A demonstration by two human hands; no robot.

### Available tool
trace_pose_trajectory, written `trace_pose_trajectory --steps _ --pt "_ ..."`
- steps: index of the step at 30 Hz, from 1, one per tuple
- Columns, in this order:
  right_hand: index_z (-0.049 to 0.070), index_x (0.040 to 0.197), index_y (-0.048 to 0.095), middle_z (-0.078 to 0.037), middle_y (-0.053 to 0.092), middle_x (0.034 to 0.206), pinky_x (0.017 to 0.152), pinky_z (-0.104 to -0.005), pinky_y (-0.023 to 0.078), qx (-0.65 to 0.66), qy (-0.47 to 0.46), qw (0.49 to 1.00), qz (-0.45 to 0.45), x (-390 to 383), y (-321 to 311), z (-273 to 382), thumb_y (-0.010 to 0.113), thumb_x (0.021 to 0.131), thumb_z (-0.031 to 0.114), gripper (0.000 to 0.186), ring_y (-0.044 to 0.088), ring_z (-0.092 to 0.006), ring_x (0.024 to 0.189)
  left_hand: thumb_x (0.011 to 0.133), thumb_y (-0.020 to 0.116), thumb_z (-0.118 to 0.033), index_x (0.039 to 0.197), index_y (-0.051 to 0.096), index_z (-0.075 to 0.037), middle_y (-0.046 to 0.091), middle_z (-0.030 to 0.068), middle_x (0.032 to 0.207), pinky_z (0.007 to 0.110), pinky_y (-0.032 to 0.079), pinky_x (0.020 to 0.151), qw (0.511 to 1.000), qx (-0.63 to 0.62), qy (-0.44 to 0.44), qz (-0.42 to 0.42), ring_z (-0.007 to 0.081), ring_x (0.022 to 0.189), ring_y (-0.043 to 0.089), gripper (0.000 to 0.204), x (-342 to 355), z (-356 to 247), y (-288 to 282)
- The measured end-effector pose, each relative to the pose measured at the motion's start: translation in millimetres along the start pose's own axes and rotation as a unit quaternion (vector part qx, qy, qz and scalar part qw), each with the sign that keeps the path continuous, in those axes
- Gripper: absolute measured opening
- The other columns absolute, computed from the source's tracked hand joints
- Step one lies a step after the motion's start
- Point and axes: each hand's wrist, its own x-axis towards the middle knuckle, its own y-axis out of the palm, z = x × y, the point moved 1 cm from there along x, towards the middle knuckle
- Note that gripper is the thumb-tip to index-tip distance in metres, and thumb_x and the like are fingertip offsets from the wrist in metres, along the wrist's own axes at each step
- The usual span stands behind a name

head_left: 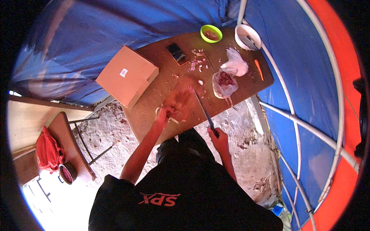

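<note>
Caution: right hand (219,137) grips kitchen knife (205,110); blade slipping left of this grip could cut left hand (165,111), hold indeterminable

One wooden bench (144,121), bearing: one closed cardboard box (125,82), left side, white label on top; one dark smartphone (176,53), lying flat beyond it; one lime-green bowl (210,41), far edge, brown contents; one white bowl (238,31), far right corner, grey item inside; one clear plastic bag (226,85), dark-red contents, touching one white plastic bag (237,64); one slender orange object (258,70), right edge; pale and pinkish scraps (197,63), scattered. Right grip (219,136), closed round the handle of one long knife (204,107), blade pointing away over the bench. Left grip (165,112), at the near side, finger detail blurred.
</note>
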Motion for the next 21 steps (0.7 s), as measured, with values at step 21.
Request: trace_pose_trajectory --steps 21 --pt "-0.006 0.077 0.068 -0.03 0.063 0.072 0.07 -0.0539 0.049 -0.129 -0.136 0.979 -0.083 407 7 129 0.05 0.092 0.055 0.066 0.064 -0.0481 0.075 0.078 0.051 -0.008 0.069 0.061 -0.001 0.059 0.0107 0.068 0.037 0.051 0.051 0.97 0.072 0.184 -0.142 0.0241 0.058 0.061 0.016 313 -217 189"
